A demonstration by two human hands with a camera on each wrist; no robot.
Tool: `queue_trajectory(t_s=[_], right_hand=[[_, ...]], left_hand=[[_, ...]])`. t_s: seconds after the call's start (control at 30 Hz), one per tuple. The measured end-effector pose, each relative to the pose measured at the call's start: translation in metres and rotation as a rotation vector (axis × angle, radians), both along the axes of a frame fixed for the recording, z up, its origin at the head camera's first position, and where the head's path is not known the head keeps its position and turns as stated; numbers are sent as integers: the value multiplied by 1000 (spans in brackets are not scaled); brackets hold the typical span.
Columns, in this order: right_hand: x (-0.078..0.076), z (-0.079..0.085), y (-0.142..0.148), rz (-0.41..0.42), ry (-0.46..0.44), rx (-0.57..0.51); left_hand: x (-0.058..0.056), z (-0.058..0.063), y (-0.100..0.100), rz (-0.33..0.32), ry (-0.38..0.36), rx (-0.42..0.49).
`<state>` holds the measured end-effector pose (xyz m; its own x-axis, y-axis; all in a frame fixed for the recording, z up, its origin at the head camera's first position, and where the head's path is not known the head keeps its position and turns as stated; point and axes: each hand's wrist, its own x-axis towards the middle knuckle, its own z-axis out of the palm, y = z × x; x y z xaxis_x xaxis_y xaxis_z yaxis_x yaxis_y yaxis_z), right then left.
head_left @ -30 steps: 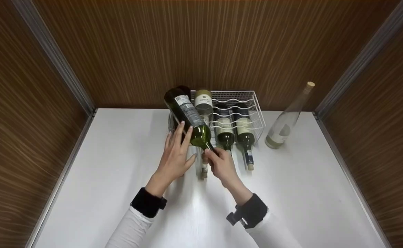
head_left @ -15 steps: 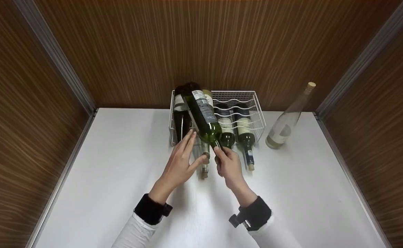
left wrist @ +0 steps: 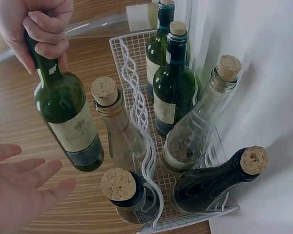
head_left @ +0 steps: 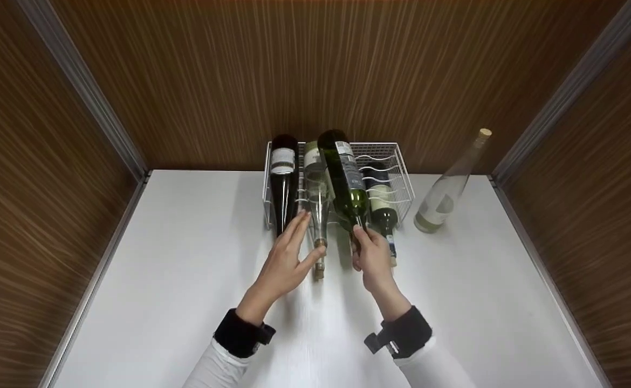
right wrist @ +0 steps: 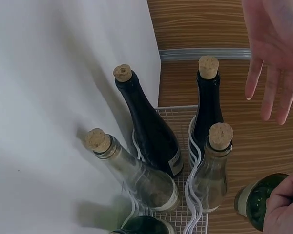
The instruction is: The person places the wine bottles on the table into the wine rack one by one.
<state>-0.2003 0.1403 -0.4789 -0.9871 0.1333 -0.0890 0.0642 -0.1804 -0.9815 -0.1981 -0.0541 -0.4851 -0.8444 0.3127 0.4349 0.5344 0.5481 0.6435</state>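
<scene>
In the head view, my right hand (head_left: 374,256) grips a green wine bottle (head_left: 345,172) by its neck, its base pointing toward the back wall. The bottle hangs over the white wire rack (head_left: 402,170), clear of it in the left wrist view. My left hand (head_left: 288,258) has its fingers extended beside the rack's front, close to the necks of a dark bottle (head_left: 283,183) and a clear bottle (head_left: 319,202); touch cannot be told. In the left wrist view the rack holds two layers of corked bottles, including a green bottle (left wrist: 173,92) and a lower clear bottle (left wrist: 190,136).
A tall corked clear bottle (head_left: 445,199) stands upright on the white table (head_left: 197,226) right of the rack. A wood-grain back wall (head_left: 315,70) rises just behind the rack. Side panels (head_left: 607,178) bound the table left and right.
My right hand has carried the green bottle rightward across the rack, from above the dark bottle. My left hand, earlier against or near that bottle, is now apart from it, slightly lower and further right.
</scene>
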Motion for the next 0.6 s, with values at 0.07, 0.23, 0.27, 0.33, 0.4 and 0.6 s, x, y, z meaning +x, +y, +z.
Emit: queue_trajectory(t_s=[0.07,0.23,0.27,0.33,0.4,0.6], right_hand=[[-1,-1,2,-12,-13,0],[-6,-7,7,-32,-31,10],[-7,-8,8,-36,-35,13],[-9,-10,10,-41,-41,16],[-11,-12,11,-43,-45,21],[-15,-18,14,-57,-60,40]], left_hand=[[1,0,1,-3,8,-6],[2,-2,5,-15,16,-23],[2,-2,5,-17,14,-27],[3,-3,6,-18,14,-37],[4,-2,8,-19,6,-48],[5,-3,10,-25,-14,-69]])
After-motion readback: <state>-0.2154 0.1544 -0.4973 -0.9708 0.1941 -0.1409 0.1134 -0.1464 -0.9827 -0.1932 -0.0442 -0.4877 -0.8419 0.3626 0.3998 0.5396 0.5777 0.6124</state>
